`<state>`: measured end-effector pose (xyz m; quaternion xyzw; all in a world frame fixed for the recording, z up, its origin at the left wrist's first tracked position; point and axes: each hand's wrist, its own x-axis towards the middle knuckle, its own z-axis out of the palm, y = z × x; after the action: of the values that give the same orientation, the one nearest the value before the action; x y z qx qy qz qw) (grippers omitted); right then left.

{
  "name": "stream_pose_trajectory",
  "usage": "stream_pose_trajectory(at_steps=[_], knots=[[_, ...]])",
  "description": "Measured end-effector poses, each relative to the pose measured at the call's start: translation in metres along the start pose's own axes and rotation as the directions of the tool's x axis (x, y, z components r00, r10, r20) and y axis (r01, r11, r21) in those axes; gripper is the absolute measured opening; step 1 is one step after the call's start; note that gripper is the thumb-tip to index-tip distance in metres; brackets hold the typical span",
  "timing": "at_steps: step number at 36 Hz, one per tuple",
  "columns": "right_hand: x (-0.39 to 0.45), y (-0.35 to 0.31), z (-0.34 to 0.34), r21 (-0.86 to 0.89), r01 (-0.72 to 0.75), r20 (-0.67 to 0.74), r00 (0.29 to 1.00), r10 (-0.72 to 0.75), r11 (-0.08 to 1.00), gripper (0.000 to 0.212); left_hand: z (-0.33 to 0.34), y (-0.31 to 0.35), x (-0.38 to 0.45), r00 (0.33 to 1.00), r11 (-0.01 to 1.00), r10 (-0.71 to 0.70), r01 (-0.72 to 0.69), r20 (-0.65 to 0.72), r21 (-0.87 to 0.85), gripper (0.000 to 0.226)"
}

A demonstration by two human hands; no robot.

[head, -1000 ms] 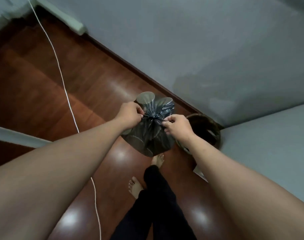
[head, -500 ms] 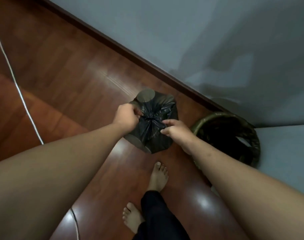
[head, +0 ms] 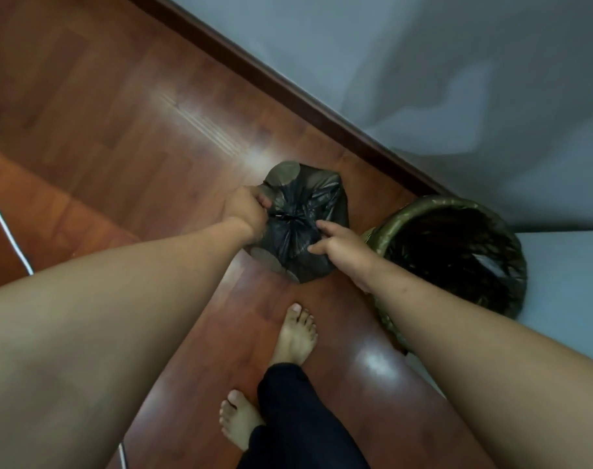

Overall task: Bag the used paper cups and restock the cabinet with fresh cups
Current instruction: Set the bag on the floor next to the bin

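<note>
A black plastic bag (head: 305,201) bulges with round cup shapes pressing through its skin. Its neck is knotted at the top. My left hand (head: 246,208) grips the bag's gathered top on the left side of the knot. My right hand (head: 339,242) lies against the bag's right side with thumb and fingers spread, touching the plastic without curling round it. The bag hangs above the wooden floor, close to a woven bin. No cabinet or fresh cups are in view.
A woven basket bin (head: 389,228) lined with a dark bag stands in the corner to the right. Grey walls with a dark skirting board (head: 288,86) run behind. My bare feet (head: 295,336) are below the bag. A white cable (head: 4,225) crosses the floor at left.
The view has dropped toward the floor and the bin. My right hand let go of the bag's knot ends and now rests spread on its side. The left hand keeps its grip.
</note>
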<state>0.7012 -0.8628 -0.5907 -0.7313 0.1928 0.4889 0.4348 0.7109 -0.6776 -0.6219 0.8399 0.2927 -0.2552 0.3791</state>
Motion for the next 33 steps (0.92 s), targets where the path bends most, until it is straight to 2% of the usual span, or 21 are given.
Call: stream_pose_trajectory(at_steps=[6, 9, 12, 16, 23, 28, 33], knots=[[-0.044, -0.018, -0.011, 0.018, 0.03, -0.025, 0.999, -0.03, 0.999, 0.069, -0.041, 0.033, -0.028, 0.999, 0.995, 0.023, -0.028, 0.045, 0.098, 0.013], [-0.084, -0.035, -0.018, 0.008, 0.047, -0.069, 0.996, -0.047, 0.999, 0.069, -0.07, 0.055, -0.06, 0.996, 0.986, 0.036, -0.049, 0.086, 0.159, 0.022], [-0.124, -0.05, -0.025, -0.104, 0.1, -0.143, 0.983, -0.114, 0.99, 0.064, -0.096, 0.081, -0.099, 0.991, 0.97, 0.078, -0.101, 0.11, 0.22, 0.029], [-0.201, -0.071, -0.03, -0.226, 0.133, -0.222, 0.958, -0.184, 0.965, 0.058, -0.129, 0.111, -0.172, 0.961, 0.919, 0.161, -0.229, 0.224, 0.321, 0.04], [-0.353, -0.092, -0.04, -0.474, 0.134, -0.268, 0.919, -0.288, 0.87, 0.056, -0.19, 0.154, -0.307, 0.913, 0.822, 0.281, -0.388, 0.296, 0.417, 0.042], [-0.47, -0.091, -0.048, -0.542, 0.141, -0.338, 0.866, -0.368, 0.828, 0.057, -0.23, 0.18, -0.402, 0.896, 0.732, 0.324, -0.44, 0.303, 0.52, 0.043], [-0.583, -0.089, -0.086, -0.597, 0.107, -0.458, 0.769, -0.447, 0.795, 0.05, -0.258, 0.238, -0.489, 0.85, 0.644, 0.431, -0.524, 0.302, 0.557, 0.041]])
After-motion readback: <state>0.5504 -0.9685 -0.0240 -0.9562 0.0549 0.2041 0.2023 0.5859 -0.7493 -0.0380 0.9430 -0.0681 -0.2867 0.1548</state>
